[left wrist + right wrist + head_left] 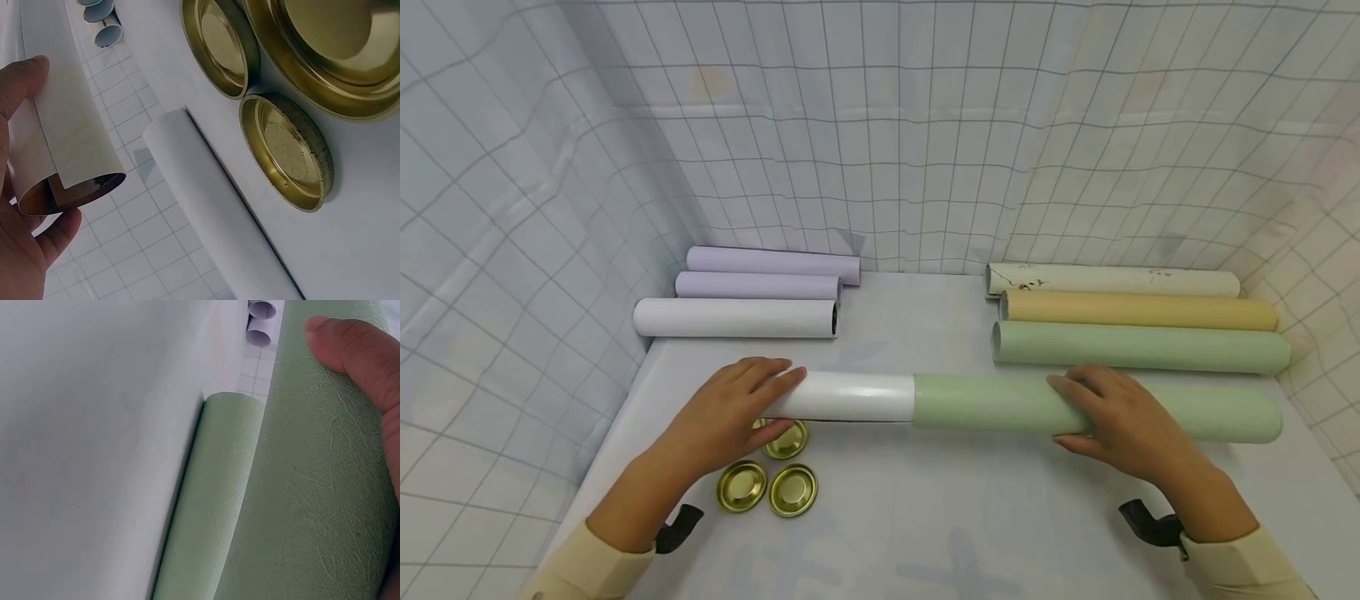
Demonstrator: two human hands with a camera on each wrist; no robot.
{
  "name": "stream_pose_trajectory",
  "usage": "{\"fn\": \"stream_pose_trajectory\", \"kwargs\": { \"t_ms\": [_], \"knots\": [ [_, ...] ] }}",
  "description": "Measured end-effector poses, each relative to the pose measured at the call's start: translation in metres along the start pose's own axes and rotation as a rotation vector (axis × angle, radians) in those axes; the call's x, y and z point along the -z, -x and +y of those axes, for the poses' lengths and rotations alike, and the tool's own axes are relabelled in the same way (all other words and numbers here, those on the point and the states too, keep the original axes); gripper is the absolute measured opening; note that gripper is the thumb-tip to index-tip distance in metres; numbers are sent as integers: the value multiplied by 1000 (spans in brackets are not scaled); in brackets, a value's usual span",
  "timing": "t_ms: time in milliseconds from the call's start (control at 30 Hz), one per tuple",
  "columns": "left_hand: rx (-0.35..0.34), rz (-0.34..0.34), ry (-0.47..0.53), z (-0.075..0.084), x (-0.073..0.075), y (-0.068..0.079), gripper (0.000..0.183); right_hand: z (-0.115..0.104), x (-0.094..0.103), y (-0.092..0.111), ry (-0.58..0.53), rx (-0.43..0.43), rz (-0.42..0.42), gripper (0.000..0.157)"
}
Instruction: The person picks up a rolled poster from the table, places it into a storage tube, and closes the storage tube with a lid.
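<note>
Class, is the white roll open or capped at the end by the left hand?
Open: the left wrist view shows a hollow, shadowed end on the white roll, beside the left hand, with nothing over it.

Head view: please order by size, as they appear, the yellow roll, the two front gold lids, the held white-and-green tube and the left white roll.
Held white-and-green tube
Yellow roll
Left white roll
Front-left gold lid and front-right gold lid: they look alike

there are two white rolls (857,396), two green rolls (985,402), two lilac rolls (760,286), one yellow roll (1138,310), one flower-patterned roll (1105,280), four gold lids (793,490), one mostly hidden, two hands (718,417), two sleeves (598,562) and two black wrist pieces (679,529).
</note>
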State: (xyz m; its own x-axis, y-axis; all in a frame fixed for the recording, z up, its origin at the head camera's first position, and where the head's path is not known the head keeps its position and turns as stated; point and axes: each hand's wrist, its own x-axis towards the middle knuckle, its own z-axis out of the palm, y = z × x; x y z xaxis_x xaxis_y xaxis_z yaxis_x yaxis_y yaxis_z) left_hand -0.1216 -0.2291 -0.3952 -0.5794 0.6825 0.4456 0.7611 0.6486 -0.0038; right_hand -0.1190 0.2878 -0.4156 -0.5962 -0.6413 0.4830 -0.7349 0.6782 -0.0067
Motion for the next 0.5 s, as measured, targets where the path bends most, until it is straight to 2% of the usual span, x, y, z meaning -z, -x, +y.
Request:
{"fn": "stream_pose_trajectory", "kwargs": {
  "t_ms": [500],
  "knots": [
    [-13, -45, 20, 8, -7, -13, 67, -3, -1, -4, 14, 18, 0, 75]
  ]
}}
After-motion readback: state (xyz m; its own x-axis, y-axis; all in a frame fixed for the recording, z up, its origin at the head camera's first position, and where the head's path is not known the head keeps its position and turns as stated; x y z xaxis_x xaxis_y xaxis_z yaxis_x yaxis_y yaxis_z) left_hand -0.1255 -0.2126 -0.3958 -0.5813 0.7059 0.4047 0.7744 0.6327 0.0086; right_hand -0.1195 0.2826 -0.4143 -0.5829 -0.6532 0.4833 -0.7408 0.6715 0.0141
